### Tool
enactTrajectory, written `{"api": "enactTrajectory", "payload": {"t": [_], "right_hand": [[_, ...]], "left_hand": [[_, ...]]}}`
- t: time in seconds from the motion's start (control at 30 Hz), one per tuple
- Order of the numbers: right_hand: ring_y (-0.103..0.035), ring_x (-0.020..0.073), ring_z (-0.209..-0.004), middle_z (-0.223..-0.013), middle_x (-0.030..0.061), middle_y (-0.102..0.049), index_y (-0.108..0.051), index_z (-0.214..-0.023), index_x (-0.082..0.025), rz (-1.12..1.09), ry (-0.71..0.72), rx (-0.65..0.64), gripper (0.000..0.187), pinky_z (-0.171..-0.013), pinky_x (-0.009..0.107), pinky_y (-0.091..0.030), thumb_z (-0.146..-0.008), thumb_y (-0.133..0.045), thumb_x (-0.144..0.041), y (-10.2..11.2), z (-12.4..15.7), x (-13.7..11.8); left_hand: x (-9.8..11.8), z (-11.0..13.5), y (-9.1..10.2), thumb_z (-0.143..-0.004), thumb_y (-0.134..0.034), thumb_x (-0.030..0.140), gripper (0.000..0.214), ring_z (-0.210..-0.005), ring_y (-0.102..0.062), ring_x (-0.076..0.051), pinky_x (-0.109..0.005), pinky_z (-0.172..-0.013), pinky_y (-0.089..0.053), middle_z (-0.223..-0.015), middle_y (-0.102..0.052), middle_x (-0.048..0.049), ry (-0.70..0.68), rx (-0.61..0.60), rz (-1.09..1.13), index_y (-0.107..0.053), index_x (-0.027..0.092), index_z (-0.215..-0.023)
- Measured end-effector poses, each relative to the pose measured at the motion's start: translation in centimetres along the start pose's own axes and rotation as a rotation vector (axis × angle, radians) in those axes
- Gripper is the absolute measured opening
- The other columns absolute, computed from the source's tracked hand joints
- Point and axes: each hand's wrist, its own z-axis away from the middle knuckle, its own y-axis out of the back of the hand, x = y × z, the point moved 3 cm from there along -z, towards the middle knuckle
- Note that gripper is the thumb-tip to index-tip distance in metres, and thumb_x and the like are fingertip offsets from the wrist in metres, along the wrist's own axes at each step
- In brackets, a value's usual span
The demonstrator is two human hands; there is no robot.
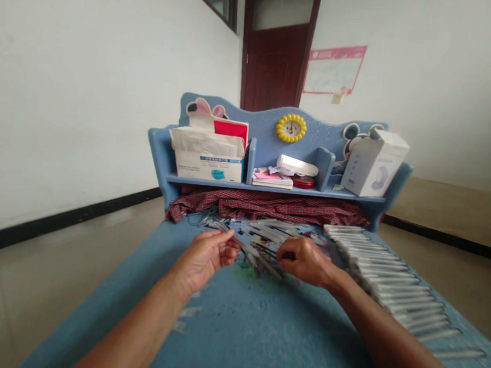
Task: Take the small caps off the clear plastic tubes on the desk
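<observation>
My left hand (212,253) is closed in a pinch, thumb against fingers, on a slim clear pen (243,244) that points toward the right. Across from it, my right hand (305,259) is curled shut at the right side of a loose pile of pens (268,230). Its fingertips are turned away, so whatever it grips is hidden. The pile holds clear barrels and thin dark pieces lying in mixed directions. Along the table's right side runs a row of similar clear pens (400,280), laid side by side and slightly blurred.
The blue desk (254,333) has a back shelf with a mask box (209,163), papers (272,181), a red round tin (303,182) and a white box (376,163). A checked cloth (269,206) lies bunched under the shelf. A yellow clock (290,128) sits above.
</observation>
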Motion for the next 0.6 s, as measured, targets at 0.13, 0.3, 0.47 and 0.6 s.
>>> {"api": "enactTrajectory", "payload": {"t": [0.13,0.3,0.47,0.6], "right_hand": [[-0.051,0.0095,-0.060,-0.064,-0.0006,-0.058,-0.065,-0.067,-0.015,-0.352,0.037,0.054,0.015,-0.057,0.019,-0.038,-0.064,-0.051,-0.010,-0.6,0.1,-1.4],[-0.046,0.0071,-0.053,-0.059,-0.0024,-0.053,-0.061,-0.066,-0.014,-0.717,-0.040,0.136,0.005,-0.049,0.018,-0.036,-0.064,-0.057,-0.013,-1.6,0.2,-2.2],[-0.044,0.0064,-0.052,-0.056,-0.0032,-0.052,-0.058,-0.064,-0.014,-0.682,-0.058,0.198,0.003,-0.048,0.017,-0.035,-0.065,-0.056,-0.012,-2.1,0.4,-2.7],[-0.046,0.0072,-0.054,-0.058,-0.0028,-0.053,-0.058,-0.064,-0.015,-0.627,-0.043,0.236,0.005,-0.051,0.018,-0.037,-0.066,-0.055,-0.011,-2.1,0.4,-2.6]], "left_hand": [[-0.1,0.3,-0.3,-0.074,-0.057,0.015,0.009,-0.042,-0.054,-0.009,-0.018,-0.039,-0.044,-0.059,-0.063,-0.0056,0.008,0.012,-0.005,-0.057,0.009,-0.068],[-0.4,0.3,-0.4,-0.074,-0.057,0.015,0.008,-0.042,-0.054,-0.009,-0.018,-0.038,-0.043,-0.060,-0.063,-0.0061,0.013,-0.005,-0.010,-0.056,0.009,-0.069],[-0.6,0.2,-0.4,-0.073,-0.058,0.016,0.008,-0.043,-0.055,-0.009,-0.019,-0.039,-0.044,-0.060,-0.063,-0.0055,0.012,-0.024,-0.015,-0.056,0.009,-0.069],[-0.6,0.3,-0.6,-0.072,-0.059,0.015,0.008,-0.043,-0.054,-0.009,-0.018,-0.039,-0.044,-0.060,-0.063,-0.0053,0.013,-0.025,-0.020,-0.056,0.010,-0.068]]}}
